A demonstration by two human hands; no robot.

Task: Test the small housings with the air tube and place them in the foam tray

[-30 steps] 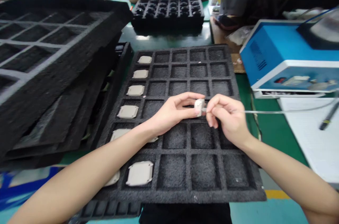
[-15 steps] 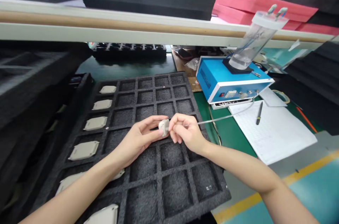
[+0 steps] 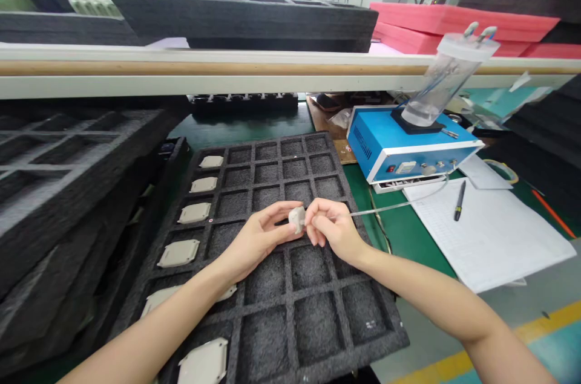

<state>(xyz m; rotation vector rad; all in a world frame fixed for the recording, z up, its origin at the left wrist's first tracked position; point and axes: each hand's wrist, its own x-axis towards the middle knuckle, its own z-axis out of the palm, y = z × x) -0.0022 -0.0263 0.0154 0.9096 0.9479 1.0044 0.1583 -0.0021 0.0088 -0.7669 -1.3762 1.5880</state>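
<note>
Over a black foam tray (image 3: pixel 315 323) with many square compartments, my left hand (image 3: pixel 254 245) pinches a small off-white plastic part (image 3: pixel 296 219) between thumb and fingers. My right hand (image 3: pixel 336 230) has its fingers closed around the end of a clear thin tube (image 3: pixel 385 208), right against that part. Whether the tube's tip sits inside the part is hidden by the fingers. Beige plastic covers (image 3: pixel 178 253) lie in the tray's left column, some partly behind my left forearm.
To the right stands a blue box-shaped device (image 3: pixel 408 145) with a clear liquid cylinder (image 3: pixel 440 81) on top; the tube runs to its front. Paper sheets (image 3: pixel 490 239) and a pen (image 3: pixel 460 201) lie nearby. Foam trays (image 3: pixel 68 190) are stacked left. A shelf (image 3: pixel 272 84) crosses above.
The view has tilted up and shifted left, so everything appears lower and further right. Both hands keep the same hold on the part and the tube.
</note>
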